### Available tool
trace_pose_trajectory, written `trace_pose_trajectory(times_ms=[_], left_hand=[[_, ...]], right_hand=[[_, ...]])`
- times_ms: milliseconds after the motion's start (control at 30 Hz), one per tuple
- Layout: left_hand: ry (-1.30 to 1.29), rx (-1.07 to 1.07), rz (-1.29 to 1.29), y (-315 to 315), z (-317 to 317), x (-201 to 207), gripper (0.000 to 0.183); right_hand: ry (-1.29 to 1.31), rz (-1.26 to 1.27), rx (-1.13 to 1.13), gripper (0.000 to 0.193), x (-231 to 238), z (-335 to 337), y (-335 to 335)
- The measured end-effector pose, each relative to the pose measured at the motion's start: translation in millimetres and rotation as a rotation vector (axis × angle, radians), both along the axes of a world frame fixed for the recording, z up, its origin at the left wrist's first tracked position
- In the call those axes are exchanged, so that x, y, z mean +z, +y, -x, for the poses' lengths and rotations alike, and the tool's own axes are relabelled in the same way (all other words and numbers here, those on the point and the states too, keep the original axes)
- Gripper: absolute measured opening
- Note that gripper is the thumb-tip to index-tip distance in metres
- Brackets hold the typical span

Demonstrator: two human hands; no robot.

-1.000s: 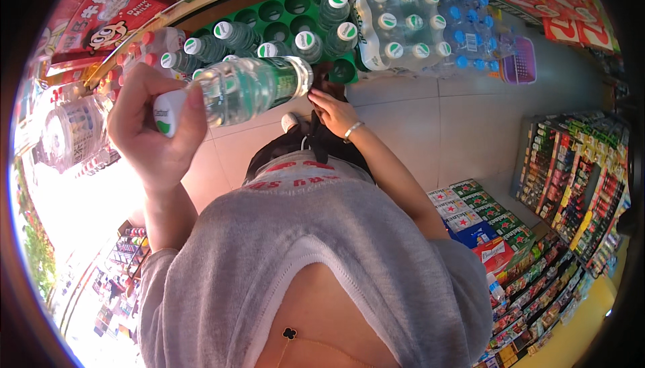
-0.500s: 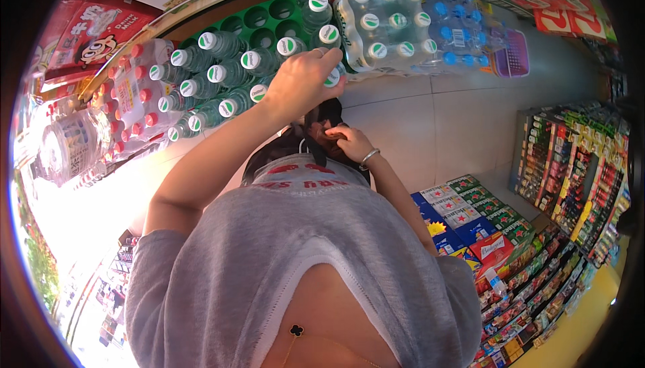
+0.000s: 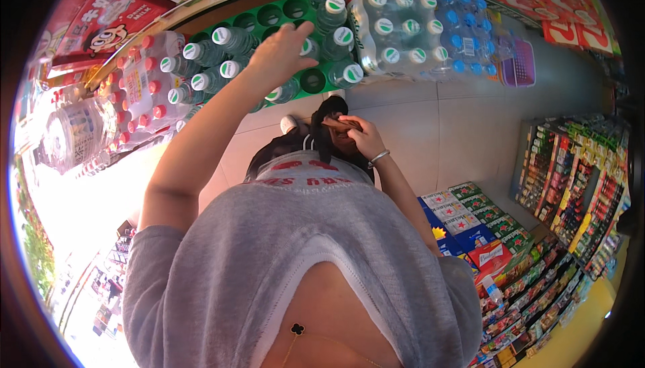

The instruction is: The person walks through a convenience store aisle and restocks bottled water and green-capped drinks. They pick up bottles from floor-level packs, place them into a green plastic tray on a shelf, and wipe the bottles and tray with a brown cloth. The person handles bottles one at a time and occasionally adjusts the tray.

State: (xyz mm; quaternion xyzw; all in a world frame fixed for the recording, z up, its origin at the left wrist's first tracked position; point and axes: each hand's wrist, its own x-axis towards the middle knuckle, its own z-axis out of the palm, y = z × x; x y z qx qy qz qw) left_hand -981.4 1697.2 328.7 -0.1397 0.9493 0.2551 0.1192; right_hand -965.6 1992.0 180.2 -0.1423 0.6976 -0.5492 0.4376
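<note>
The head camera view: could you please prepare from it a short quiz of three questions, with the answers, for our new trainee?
1. Which of the person's hands is over the green tray?
2. True or false: in the picture, the purple basket is to the left of the blue-capped bottles.
3. Which caps do the bottles in the tray have?
A) blue
B) red
C) white and green

Key:
1. The left hand.
2. False; the basket is to their right.
3. C
</note>
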Motion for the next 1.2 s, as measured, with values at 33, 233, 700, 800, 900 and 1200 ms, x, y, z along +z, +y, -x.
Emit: trace_pose_trajectory(times_ms=[33, 233, 700, 800, 900, 1200], left_hand=[[0.029, -0.059, -0.003, -3, 2, -6, 0.05], [0.294, -0.04, 0.145, -28, 14, 34, 0.038], [0.919, 0.491, 0.063, -80, -72, 141, 0.025], [0.892, 0.422, 0.149, -78, -83, 128, 0.024], [0.935, 0.396, 0.108, -77, -87, 122, 0.03], [1.003, 0.47, 0.083, -83, -90, 128, 0.03]], right_hand=[[0.034, 0.01, -0.002, 0.035, 6, 0, -9], [0.779, 0.073, -0.092, 0.026, 35, -7, -80], [0.833, -0.011, -0.199, 0.058, -43, 47, -216], [0.793, -0.124, -0.161, 0.058, -56, 48, -220], [0.818, -0.248, -0.095, 0.051, -45, 40, -211], [0.63, -0.328, -0.018, 0.038, 4, 23, -176]])
